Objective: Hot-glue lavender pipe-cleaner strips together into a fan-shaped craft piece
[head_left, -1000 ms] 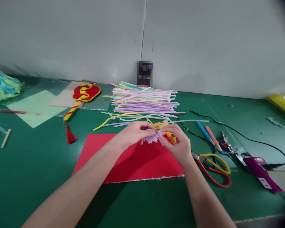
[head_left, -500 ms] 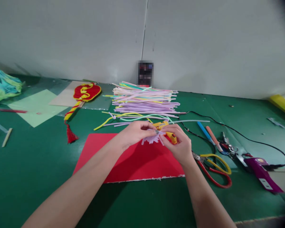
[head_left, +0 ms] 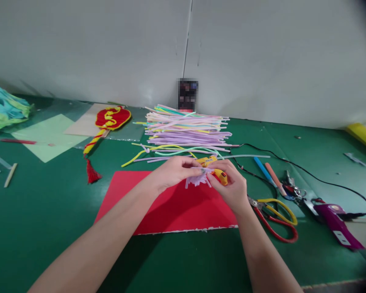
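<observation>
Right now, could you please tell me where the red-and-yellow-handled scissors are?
In the head view, the scissors lie on the green table, to the right of the red sheet and beside the wrist of the right hand.

One lilac fringed piece (head_left: 197,179), one red sheet (head_left: 171,207), one tasselled fan (head_left: 119,120)

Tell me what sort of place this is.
Probably a handicraft workspace, though I can't tell whether it's a workshop, a classroom or a home. The signs are the stack of colorful fuzzy stems, the red-and-yellow fan-shaped ornament, and the small lilac piece being handled.
</observation>
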Demonstrator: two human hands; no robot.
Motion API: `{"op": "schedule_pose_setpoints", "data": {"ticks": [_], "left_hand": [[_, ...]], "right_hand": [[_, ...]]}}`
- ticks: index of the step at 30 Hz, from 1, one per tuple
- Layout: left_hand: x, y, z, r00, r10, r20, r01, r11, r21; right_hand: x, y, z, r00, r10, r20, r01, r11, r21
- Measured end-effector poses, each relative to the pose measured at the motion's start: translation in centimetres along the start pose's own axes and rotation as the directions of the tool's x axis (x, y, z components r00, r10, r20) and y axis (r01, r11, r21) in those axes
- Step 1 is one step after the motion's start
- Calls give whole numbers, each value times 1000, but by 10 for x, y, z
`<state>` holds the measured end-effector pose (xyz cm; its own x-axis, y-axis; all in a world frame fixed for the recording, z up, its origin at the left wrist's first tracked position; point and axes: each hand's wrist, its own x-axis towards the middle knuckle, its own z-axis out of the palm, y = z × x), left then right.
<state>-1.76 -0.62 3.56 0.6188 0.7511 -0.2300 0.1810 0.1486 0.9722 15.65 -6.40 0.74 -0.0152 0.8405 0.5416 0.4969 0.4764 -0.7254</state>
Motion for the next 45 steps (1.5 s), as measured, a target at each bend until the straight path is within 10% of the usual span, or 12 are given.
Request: {"op": "schedule_pose_setpoints", "data": {"ticks": [45], "left_hand": [[-2,2,1,999,16,36,-16,1000,-3]], "right_hand": [[0,-1,0,1000,12,20,-13,999,44]]}}
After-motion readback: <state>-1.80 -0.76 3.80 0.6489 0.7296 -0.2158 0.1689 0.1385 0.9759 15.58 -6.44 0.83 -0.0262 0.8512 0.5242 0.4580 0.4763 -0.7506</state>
